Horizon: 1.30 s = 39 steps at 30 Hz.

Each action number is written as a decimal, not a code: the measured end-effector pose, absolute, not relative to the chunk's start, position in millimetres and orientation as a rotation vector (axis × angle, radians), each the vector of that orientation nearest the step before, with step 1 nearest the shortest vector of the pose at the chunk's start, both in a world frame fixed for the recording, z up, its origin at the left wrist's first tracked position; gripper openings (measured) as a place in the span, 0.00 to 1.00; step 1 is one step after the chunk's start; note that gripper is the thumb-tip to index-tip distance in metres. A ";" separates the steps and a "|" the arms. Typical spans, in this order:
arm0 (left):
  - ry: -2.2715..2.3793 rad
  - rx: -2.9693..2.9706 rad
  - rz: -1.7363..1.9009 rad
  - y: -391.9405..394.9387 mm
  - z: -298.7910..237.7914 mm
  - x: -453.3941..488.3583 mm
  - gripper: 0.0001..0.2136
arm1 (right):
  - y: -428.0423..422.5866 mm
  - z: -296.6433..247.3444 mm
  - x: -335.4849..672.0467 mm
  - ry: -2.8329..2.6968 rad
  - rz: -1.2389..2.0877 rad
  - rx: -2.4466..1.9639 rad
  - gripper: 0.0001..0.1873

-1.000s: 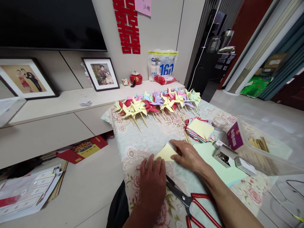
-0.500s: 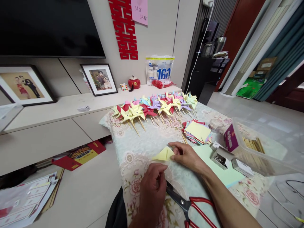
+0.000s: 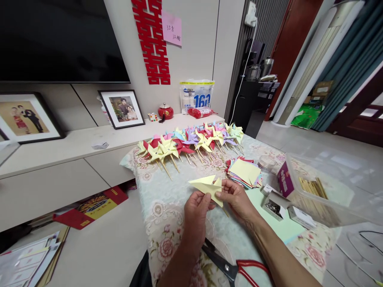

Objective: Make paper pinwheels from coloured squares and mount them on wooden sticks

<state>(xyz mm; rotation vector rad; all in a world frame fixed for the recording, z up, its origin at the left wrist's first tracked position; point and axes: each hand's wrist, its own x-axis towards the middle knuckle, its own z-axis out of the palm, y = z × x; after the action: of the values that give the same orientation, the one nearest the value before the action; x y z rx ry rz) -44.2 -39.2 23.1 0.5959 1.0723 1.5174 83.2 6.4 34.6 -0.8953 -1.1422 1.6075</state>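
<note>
Both hands grip a pale yellow paper square [image 3: 206, 184], cut and partly folded, raised over the table. My left hand [image 3: 196, 213] pinches its lower left part with thumb and fingers. On its right edge, my right hand [image 3: 238, 198] is closed, thumb in front. A thin wooden stick end [image 3: 225, 212] pokes out below the paper; whether it is joined to it I cannot tell. Scissors with red handles [image 3: 230, 268] lie beneath my forearms. Further back, several finished paper pinwheels [image 3: 182, 146] on sticks lie in rows.
A stack of coloured paper squares [image 3: 245, 170] lies right of centre, near a round clear case [image 3: 267, 162]. Small boxes with metal fasteners [image 3: 273, 209] rest on green paper [image 3: 287, 228]. A clear plastic bin [image 3: 326, 171] holds sticks. Behind runs a white cabinet [image 3: 98, 153].
My left hand has come up from the table and taken hold of the yellow paper beside my right hand. The paper is raised and turned, showing more of its face. The view has tilted slightly.
</note>
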 end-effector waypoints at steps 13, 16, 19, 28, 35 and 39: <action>1.208 0.777 1.303 -44.8 8.3 -52.0 0.11 | 5.4 39.4 92.2 -1.271 1.612 -0.995 0.20; 1.211 0.800 1.311 -46.2 7.7 -52.3 0.11 | 6.0 37.0 90.7 -1.289 1.540 -1.060 0.18; 1.207 0.807 1.315 -47.1 8.0 -52.8 0.12 | 6.2 34.9 89.1 -1.282 1.516 -1.091 0.18; 1.257 0.859 1.278 -47.7 -1.3 -53.9 0.12 | 6.6 32.2 90.4 -1.310 1.526 -1.126 0.20; 1.283 0.867 1.275 -48.8 1.5 -55.7 0.12 | 3.9 35.9 89.3 -1.310 1.550 -1.143 0.19; 1.269 0.882 1.269 -49.8 2.6 -56.3 0.12 | 3.6 35.2 89.1 -1.351 1.624 -1.094 0.17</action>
<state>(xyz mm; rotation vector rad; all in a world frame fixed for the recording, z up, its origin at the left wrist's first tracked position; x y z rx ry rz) -56.3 -49.8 2.6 0.8821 1.2695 1.2686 89.1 3.6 35.2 -1.0945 -1.3508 1.6236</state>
